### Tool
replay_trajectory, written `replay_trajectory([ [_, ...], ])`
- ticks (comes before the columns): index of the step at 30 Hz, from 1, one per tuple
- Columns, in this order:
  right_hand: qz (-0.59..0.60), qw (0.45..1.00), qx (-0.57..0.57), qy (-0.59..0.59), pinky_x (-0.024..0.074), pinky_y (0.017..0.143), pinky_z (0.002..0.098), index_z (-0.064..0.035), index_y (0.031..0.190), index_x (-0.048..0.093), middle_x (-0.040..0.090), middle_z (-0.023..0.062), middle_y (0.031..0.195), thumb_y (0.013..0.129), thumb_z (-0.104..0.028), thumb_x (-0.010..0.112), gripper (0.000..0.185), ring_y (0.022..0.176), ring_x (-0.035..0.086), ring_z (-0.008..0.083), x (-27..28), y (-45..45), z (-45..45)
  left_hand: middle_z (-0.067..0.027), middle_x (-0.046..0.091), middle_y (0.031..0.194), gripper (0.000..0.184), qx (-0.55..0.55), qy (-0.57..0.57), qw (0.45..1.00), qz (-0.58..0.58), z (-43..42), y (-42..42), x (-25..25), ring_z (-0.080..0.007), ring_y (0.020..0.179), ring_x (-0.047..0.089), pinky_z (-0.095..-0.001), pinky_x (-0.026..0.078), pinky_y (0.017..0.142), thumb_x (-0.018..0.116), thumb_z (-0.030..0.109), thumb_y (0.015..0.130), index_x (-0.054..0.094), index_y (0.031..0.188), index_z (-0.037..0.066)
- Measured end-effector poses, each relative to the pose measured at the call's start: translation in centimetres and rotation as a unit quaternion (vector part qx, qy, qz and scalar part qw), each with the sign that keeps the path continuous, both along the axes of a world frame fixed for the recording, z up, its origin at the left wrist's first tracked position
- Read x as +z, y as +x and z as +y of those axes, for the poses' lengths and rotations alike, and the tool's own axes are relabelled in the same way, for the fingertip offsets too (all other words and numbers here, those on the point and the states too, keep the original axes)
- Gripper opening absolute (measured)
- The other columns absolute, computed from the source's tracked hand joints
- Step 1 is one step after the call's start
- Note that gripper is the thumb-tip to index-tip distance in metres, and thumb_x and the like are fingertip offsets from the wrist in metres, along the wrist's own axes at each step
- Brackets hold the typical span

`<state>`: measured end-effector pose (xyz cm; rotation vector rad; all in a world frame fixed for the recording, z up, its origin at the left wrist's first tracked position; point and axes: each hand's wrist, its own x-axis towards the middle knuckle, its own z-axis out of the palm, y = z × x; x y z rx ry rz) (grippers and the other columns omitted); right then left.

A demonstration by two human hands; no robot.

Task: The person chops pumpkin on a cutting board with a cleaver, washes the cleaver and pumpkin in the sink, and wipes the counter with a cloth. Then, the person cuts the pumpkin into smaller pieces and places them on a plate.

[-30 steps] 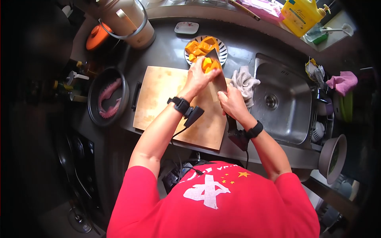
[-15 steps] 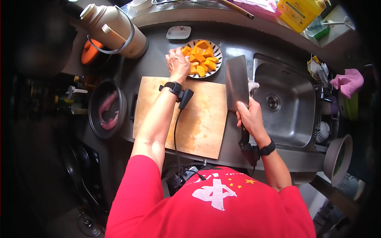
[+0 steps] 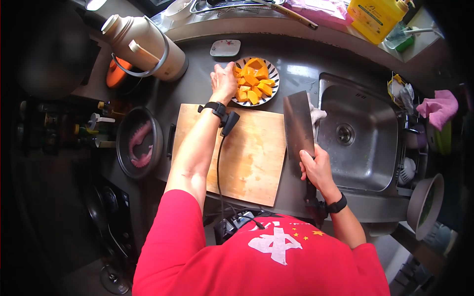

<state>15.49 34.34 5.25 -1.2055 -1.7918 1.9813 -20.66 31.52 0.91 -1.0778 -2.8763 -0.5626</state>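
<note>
Orange pumpkin chunks (image 3: pixel 255 75) are heaped on a white plate with dark stripes along its rim (image 3: pixel 274 84). My left hand (image 3: pixel 223 83) is at the left side of the plate, fingers apart; whether it touches the rim is hard to see. My right hand (image 3: pixel 317 170) grips the handle of a cleaver (image 3: pixel 298 123), its broad blade pointing away from me. The blade is between the cutting board and the sink, over the counter. Below the plate lies the wooden cutting board (image 3: pixel 252 158), wet in patches, partly covered by my left forearm.
A steel sink (image 3: pixel 365 163) is on the right, with a whitish cloth-like thing (image 3: pixel 317 114) at its left edge. A dark bowl (image 3: pixel 157 143) holding something pink, a large thermos (image 3: pixel 148 47) and a small white dish (image 3: pixel 225 48) stand on the left and behind.
The view has shifted, so the counter appears slightly lower. The cleaver and my right hand have come a little toward me. My left hand has eased slightly leftward from the pumpkin.
</note>
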Motion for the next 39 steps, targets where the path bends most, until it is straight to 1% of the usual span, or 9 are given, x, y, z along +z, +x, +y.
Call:
replay_trajectory([
  [12,0.035,0.999,0.000,0.012,0.0446,0.038,0.0263,0.0034,0.098,0.058,0.055,0.0032,0.060,0.095,-0.013,0.055,0.017,0.047,0.053,0.0085,0.4,-0.6,-1.0,-0.0197,0.068,0.103,0.030,0.022,0.077,0.996,-0.032,-4.5,0.3,1.3,-0.0351,0.102,0.065,-0.0420,0.051,0.091,0.068,0.018,0.084,0.067,0.110,0.004],
  [14,0.045,0.999,0.009,0.022,0.0439,0.038,0.0261,0.0032,0.099,0.058,0.054,0.0025,0.059,0.095,-0.013,0.055,0.017,0.046,0.052,0.0082,0.7,-1.3,-1.4,-0.0167,0.071,0.101,0.030,0.044,0.178,0.971,-0.153,-6.1,-0.1,1.8,-0.0281,0.091,0.070,-0.0371,0.055,0.083,0.070,0.018,0.086,0.066,0.110,0.000],
  [17,0.059,0.998,0.017,0.025,0.0434,0.038,0.0262,0.0033,0.099,0.058,0.053,0.0018,0.058,0.095,-0.012,0.055,0.016,0.044,0.051,0.0079,1.5,-2.2,-2.6,-0.0098,0.069,0.098,0.029,0.071,0.315,0.837,-0.442,-9.1,2.0,5.0,-0.0158,0.086,0.068,-0.0290,0.056,0.077,0.067,0.014,0.091,0.062,0.113,-0.003],
  [24,0.056,0.992,0.097,0.061,0.0432,0.040,0.0266,0.0032,0.092,0.059,0.052,0.0005,0.057,0.096,-0.013,0.056,0.016,0.044,0.051,0.0080,1.7,-3.7,-5.6,-0.0102,0.067,0.105,0.038,0.091,0.243,0.793,-0.551,-17.0,7.0,4.3,-0.0139,0.089,0.065,-0.0297,0.053,0.079,0.070,0.014,0.086,0.059,0.119,-0.002],
  [28,0.047,0.985,0.134,0.095,0.0447,0.040,0.0284,0.0059,0.094,0.058,0.058,0.0050,0.060,0.095,-0.013,0.057,0.019,0.045,0.055,0.0093,1.6,-4.3,-7.6,-0.0116,0.068,0.103,0.041,0.102,0.257,0.791,-0.546,-18.9,10.5,2.6,-0.0155,0.080,0.066,-0.0259,0.054,0.071,0.072,0.014,0.085,0.060,0.120,-0.002],
  [29,0.022,0.985,0.145,0.092,0.0493,0.047,0.0356,0.0053,0.096,0.060,0.064,0.0136,0.065,0.093,-0.014,0.058,0.020,0.049,0.062,0.0215,2.2,-4.5,-8.0,-0.0134,0.069,0.097,0.045,0.104,0.253,0.799,-0.535,-19.3,11.0,1.9,-0.0158,0.079,0.068,-0.0264,0.055,0.068,0.074,0.015,0.081,0.061,0.119,-0.004],
  [30,0.015,0.985,0.149,0.090,0.0493,0.047,0.0356,0.0053,0.096,0.060,0.064,0.0136,0.065,0.093,-0.014,0.058,0.020,0.049,0.062,0.0215,1.4,-4.5,-8.3,-0.0134,0.069,0.097,0.045,0.108,0.253,0.796,-0.540,-19.5,11.5,1.4,-0.0158,0.079,0.068,-0.0264,0.055,0.068,0.074,0.015,0.081,0.061,0.119,-0.004],
  [34,-0.019,0.941,0.200,0.271,0.0503,0.068,0.0489,0.0007,0.091,0.060,0.065,0.0243,0.075,0.090,-0.021,0.060,0.021,0.074,0.063,0.0446,-0.5,-5.0,-9.6,-0.0113,0.071,0.088,0.038,0.090,0.125,0.928,-0.340,-19.6,12.8,0.3,-0.0142,0.067,0.068,-0.0278,0.055,0.057,0.073,0.018,0.079,0.065,0.109,-0.003],
  [39,-0.091,0.867,0.222,0.438,0.0503,0.065,0.0523,-0.0022,0.091,0.058,0.064,0.0221,0.069,0.091,-0.021,0.058,0.019,0.069,0.063,0.0438,-0.6,-5.6,-11.0,-0.0188,0.072,0.093,0.044,0.095,0.087,0.967,-0.222,-19.3,14.3,1.1,-0.0291,0.086,0.071,-0.0366,0.055,0.079,0.075,0.031,0.075,0.066,0.105,0.000],
])
